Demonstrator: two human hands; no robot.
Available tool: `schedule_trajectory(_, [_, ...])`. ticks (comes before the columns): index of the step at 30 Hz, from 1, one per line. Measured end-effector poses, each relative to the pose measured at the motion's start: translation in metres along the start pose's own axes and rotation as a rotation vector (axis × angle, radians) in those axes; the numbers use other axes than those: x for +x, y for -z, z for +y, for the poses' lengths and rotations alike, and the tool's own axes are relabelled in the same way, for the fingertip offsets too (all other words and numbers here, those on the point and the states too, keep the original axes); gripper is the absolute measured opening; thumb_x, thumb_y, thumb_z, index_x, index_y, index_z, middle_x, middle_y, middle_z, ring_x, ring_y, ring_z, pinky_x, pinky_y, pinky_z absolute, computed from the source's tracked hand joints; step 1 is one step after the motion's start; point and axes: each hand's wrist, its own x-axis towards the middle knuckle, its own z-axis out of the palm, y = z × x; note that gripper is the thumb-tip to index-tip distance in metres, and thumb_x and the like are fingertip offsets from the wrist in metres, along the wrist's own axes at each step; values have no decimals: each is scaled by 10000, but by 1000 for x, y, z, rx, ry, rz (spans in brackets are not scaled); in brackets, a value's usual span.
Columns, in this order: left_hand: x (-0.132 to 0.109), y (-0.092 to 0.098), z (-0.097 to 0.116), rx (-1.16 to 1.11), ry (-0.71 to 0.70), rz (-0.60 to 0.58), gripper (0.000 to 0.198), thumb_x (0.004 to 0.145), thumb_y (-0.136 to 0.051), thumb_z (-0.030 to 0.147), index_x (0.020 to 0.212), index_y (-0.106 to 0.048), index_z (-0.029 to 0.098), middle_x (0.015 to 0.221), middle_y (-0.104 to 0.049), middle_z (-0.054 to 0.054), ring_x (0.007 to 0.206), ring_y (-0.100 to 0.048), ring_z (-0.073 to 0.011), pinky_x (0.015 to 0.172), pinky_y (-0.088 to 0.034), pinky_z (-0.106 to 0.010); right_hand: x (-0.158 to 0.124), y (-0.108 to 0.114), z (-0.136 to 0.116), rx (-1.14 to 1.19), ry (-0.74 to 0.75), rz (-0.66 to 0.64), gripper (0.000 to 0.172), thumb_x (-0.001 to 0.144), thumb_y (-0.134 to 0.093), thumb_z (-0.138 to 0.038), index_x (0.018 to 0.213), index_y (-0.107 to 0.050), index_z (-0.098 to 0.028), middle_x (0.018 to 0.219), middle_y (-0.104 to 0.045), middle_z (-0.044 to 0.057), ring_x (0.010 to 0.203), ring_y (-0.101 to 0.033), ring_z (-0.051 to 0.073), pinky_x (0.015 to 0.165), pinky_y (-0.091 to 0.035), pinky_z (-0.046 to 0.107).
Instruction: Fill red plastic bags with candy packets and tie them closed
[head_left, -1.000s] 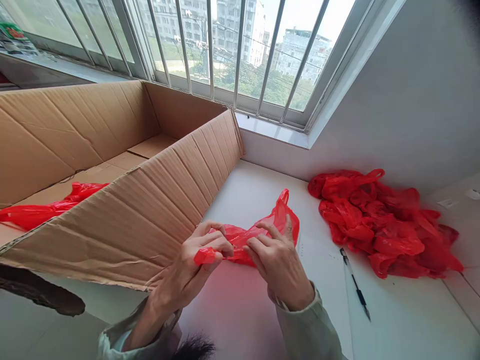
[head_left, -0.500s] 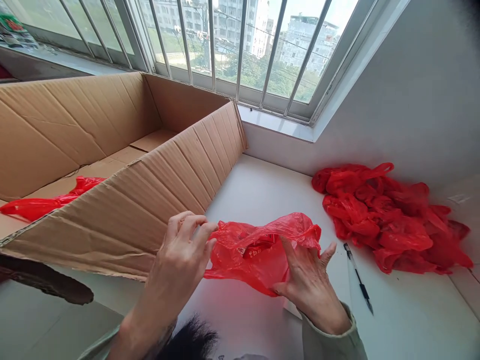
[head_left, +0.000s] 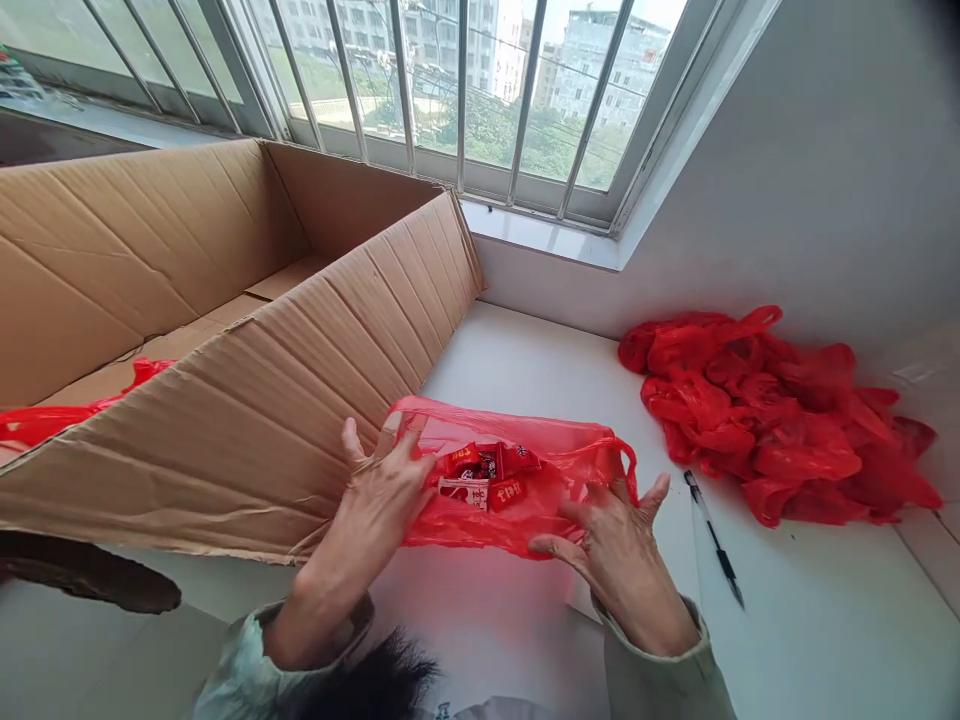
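A thin red plastic bag (head_left: 517, 425) is spread wide in front of me, with its mouth facing up. Several small packets in red and white wrappers (head_left: 487, 478) lie inside it. My left hand (head_left: 382, 490) holds the bag's left side, some fingers inside the mouth and the little finger sticking out. Holding the right side is my right hand (head_left: 619, 535), its upper fingers behind red film near a handle loop. The right thumb lies along the front rim, and the outer finger points away from the bag. Some fingertips are hidden by the film.
A large open cardboard box (head_left: 315, 400) stands at left, with red plastic (head_left: 82, 410) inside. On the white table (head_left: 540, 345), a heap of red plastic bags (head_left: 772, 420) lies by the wall at right. A black pen (head_left: 716, 540) lies before it. A barred window (head_left: 465, 100) is behind.
My left hand has moved from the bag's left edge into its mouth, with fingers now spread. The mouth has been pulled wider, showing more packets. The view has shifted slightly.
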Motion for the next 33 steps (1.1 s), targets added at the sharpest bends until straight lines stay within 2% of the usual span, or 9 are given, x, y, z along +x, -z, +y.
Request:
schedule_trajectory(4, [-17, 3, -3, -2, -63, -65, 419, 851, -522, 102, 1204, -595, 316, 1417, -453, -102, 1410, -225, -364, 1042, -3, -756, 0, 1, -2, 26, 18, -84, 355, 695, -693, -583, 540, -701, -264, 1001, -691, 90, 1111, -545, 387, 973, -22, 792])
schedule_trajectory(7, [-23, -6, 6, -47, -61, -133, 514, 808, -597, 129, 1284, -542, 313, 1447, -422, -132, 1413, -215, -384, 1043, -3, -755, 1, 1, -6, -25, 26, -105, 282, 768, -671, -501, 621, -728, -267, 1095, -676, 90, 1096, -551, 392, 953, -90, 803])
schedule_trajectory(10, [-23, -16, 13, -89, -18, -177, 485, 704, -749, 246, 1174, -632, 256, 1444, -415, -185, 1393, -226, -442, 1044, -28, -756, 5, 1, -14, -81, 45, -73, 148, 863, -607, -356, 831, -736, -291, 1185, -654, 68, 1108, -552, 374, 974, -91, 794])
schedule_trajectory(12, [-23, -20, 16, -113, 16, -188, 355, 667, -790, 271, 1008, -698, 243, 1441, -422, -182, 1387, -221, -461, 1044, -38, -757, 10, 0, -21, -80, 80, -71, 157, 891, -567, -276, 896, -720, -312, 1261, -620, 45, 1127, -550, 355, 994, -82, 781])
schedule_trajectory(17, [-25, -26, 18, -176, 30, -182, 45, 745, -720, 194, 757, -705, 235, 1391, -481, -128, 1401, -200, -443, 1029, -14, -772, 26, -12, -42, -26, 140, -162, 199, 871, -590, -257, 1026, -687, -335, 1403, -503, 70, 1301, -399, 398, 1027, -119, 738])
schedule_trajectory(21, [-29, -32, 19, -221, -23, -161, 123, 830, -597, 149, 796, -682, 232, 1358, -490, -98, 1420, -193, -371, 1045, -9, -757, 33, -31, -51, 14, 190, -212, 480, 818, -640, -203, 1257, -549, -374, 1523, -326, 88, 1396, -211, 425, 1032, -95, 738])
schedule_trajectory(25, [-34, -31, 18, -223, -9, -219, 119, 795, -623, 110, 872, -650, 197, 1382, -471, -118, 1426, -159, -389, 1046, -47, -761, 32, -42, -43, 17, 125, -276, 520, 780, -681, -263, 1274, -530, -324, 1566, -210, 96, 1417, -134, 428, 1043, -82, 730])
schedule_trajectory(29, [-29, -21, 18, -193, 11, -287, 203, 768, -720, 266, 905, -634, 143, 1429, -432, -185, 1409, -177, -431, 1044, -92, -759, 28, -45, -21, -25, 24, -291, 697, 753, -689, -377, 1381, -419, -241, 1575, -140, 140, 1423, -35, 445, 1016, -85, 760])
schedule_trajectory(33, [-13, -14, 29, -122, 84, -288, 264, 852, -615, 383, 835, -665, 124, 1368, -497, -218, 1380, -271, -428, 1028, -179, -749, 23, -45, -3, -16, 40, -256, 650, 783, -632, -428, 1374, -426, -253, 1563, -187, 137, 1423, -32, 438, 996, -89, 772])
